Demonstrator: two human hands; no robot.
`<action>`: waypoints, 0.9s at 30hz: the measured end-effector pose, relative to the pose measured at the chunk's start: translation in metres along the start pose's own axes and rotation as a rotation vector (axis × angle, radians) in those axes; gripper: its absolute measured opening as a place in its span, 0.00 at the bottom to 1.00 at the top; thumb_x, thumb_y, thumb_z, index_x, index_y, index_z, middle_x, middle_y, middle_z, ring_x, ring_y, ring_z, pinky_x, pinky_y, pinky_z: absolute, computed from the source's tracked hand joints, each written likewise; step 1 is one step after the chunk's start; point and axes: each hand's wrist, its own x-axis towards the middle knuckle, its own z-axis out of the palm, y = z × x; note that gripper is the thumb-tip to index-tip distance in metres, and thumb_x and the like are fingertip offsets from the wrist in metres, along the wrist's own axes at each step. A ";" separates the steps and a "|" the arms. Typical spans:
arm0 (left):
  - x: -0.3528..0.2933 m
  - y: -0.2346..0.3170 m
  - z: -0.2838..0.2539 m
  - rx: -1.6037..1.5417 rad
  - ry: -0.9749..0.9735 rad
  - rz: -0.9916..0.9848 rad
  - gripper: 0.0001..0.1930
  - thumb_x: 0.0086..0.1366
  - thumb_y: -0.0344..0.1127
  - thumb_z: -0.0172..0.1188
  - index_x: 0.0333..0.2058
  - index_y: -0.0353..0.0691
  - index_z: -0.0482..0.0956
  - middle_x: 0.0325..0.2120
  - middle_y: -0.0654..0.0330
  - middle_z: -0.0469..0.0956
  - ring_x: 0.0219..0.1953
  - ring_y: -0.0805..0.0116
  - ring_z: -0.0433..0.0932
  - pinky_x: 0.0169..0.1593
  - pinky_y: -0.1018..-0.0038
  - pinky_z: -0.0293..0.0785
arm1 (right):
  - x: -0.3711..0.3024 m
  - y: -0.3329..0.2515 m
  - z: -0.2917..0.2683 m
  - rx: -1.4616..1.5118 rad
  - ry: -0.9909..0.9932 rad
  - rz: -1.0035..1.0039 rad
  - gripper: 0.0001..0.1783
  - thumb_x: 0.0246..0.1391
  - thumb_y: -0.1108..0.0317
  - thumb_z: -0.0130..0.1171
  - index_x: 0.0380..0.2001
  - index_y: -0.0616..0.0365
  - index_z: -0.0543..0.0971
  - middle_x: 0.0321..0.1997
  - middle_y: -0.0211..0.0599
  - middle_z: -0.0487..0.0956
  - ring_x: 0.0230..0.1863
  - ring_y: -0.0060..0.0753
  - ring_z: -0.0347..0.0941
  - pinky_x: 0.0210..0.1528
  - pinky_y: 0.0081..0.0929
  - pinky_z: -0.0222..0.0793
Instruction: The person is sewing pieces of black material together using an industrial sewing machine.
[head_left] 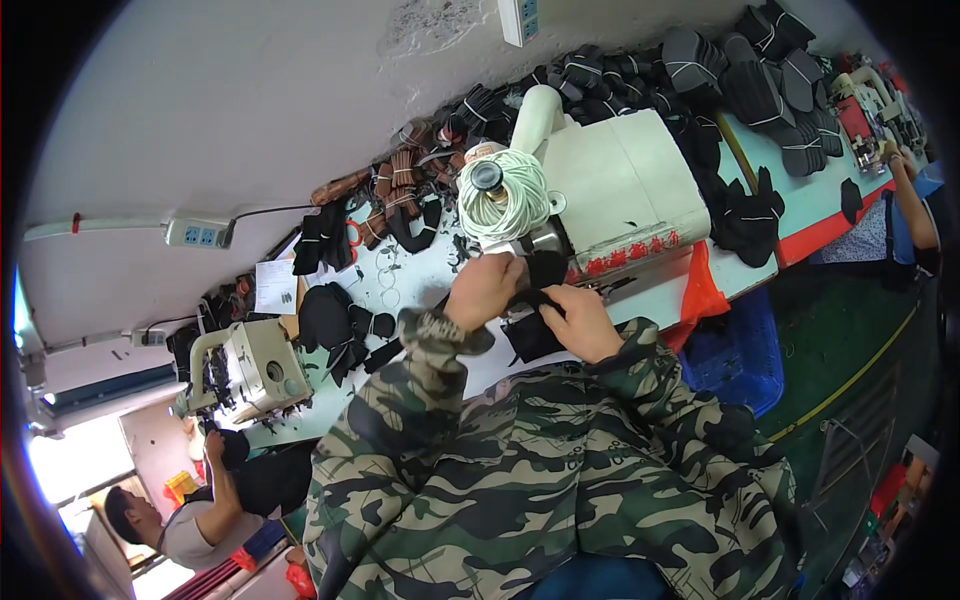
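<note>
My left hand (487,291) is closed, its fingertips at the front of a cream sewing-type machine (625,175). My right hand (583,322) pinches the edge of a black fabric piece (532,298) that runs between both hands. The left fingers press on this same piece, though their tips are partly hidden. Just above the hands, a coil of pale cord (503,198) sits round a dark knob on the machine. Another black piece (535,337) lies on the white table below my right hand.
Bundles of brown and black pieces (402,170) line the wall side, with stacked dark pads (755,90) farther right. A red bag (703,290) hangs over a blue crate (735,355). Another person (215,510) works at a second machine (262,370) on the left; one more sits at far right.
</note>
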 end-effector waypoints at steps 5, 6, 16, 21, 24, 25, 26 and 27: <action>-0.044 0.015 0.022 -0.906 -0.037 -0.220 0.19 0.63 0.44 0.46 0.42 0.32 0.69 0.31 0.57 0.74 0.30 0.72 0.74 0.32 0.77 0.72 | -0.002 -0.030 -0.010 -0.414 0.004 -0.101 0.09 0.41 0.72 0.53 0.29 0.60 0.74 0.27 0.39 0.68 0.28 0.41 0.71 0.26 0.34 0.68; -0.046 0.021 0.025 -0.910 -0.032 -0.222 0.19 0.63 0.44 0.46 0.42 0.32 0.69 0.31 0.57 0.74 0.30 0.72 0.74 0.32 0.77 0.72 | -0.003 -0.033 -0.009 -0.499 -0.009 -0.156 0.08 0.40 0.72 0.53 0.28 0.60 0.74 0.28 0.38 0.67 0.29 0.38 0.70 0.26 0.31 0.68; -0.051 0.011 0.040 -1.441 -0.009 -0.080 0.19 0.58 0.30 0.46 0.49 0.32 0.64 0.41 0.56 0.70 0.40 0.73 0.71 0.43 0.80 0.67 | -0.016 -0.058 -0.014 -0.576 0.019 -0.301 0.05 0.35 0.75 0.53 0.22 0.59 0.70 0.27 0.36 0.66 0.29 0.33 0.69 0.22 0.25 0.67; -0.059 0.013 0.040 -1.206 -0.040 0.176 0.28 0.55 0.38 0.57 0.52 0.32 0.60 0.45 0.55 0.67 0.47 0.69 0.67 0.49 0.74 0.63 | -0.017 -0.062 -0.040 0.143 0.309 0.103 0.08 0.46 0.74 0.54 0.31 0.62 0.70 0.24 0.36 0.70 0.23 0.24 0.66 0.23 0.18 0.60; -0.065 0.009 0.040 -0.984 -0.295 0.056 0.23 0.52 0.34 0.62 0.45 0.30 0.68 0.37 0.60 0.72 0.37 0.77 0.69 0.42 0.79 0.66 | -0.024 -0.052 -0.045 0.683 0.384 0.195 0.08 0.52 0.74 0.50 0.36 0.63 0.70 0.28 0.26 0.71 0.26 0.13 0.64 0.27 0.14 0.61; -0.065 0.010 0.041 -1.034 -0.344 0.037 0.19 0.52 0.33 0.62 0.41 0.30 0.70 0.33 0.62 0.73 0.34 0.78 0.69 0.39 0.80 0.67 | -0.027 -0.042 -0.047 0.706 0.382 0.211 0.08 0.52 0.76 0.49 0.37 0.64 0.69 0.30 0.26 0.72 0.28 0.15 0.65 0.29 0.14 0.63; -0.067 0.011 0.041 -1.084 -0.391 0.017 0.16 0.52 0.32 0.61 0.38 0.29 0.72 0.30 0.65 0.73 0.32 0.79 0.69 0.37 0.81 0.67 | -0.029 -0.038 -0.047 0.705 0.386 0.215 0.08 0.52 0.76 0.49 0.37 0.64 0.69 0.30 0.26 0.72 0.28 0.15 0.65 0.29 0.14 0.63; -0.065 0.013 0.038 -1.044 -0.369 0.007 0.12 0.52 0.30 0.60 0.34 0.29 0.73 0.27 0.64 0.74 0.31 0.78 0.69 0.36 0.79 0.67 | -0.032 -0.035 -0.048 0.732 0.421 0.245 0.08 0.51 0.76 0.50 0.37 0.64 0.69 0.30 0.27 0.72 0.28 0.15 0.66 0.30 0.14 0.63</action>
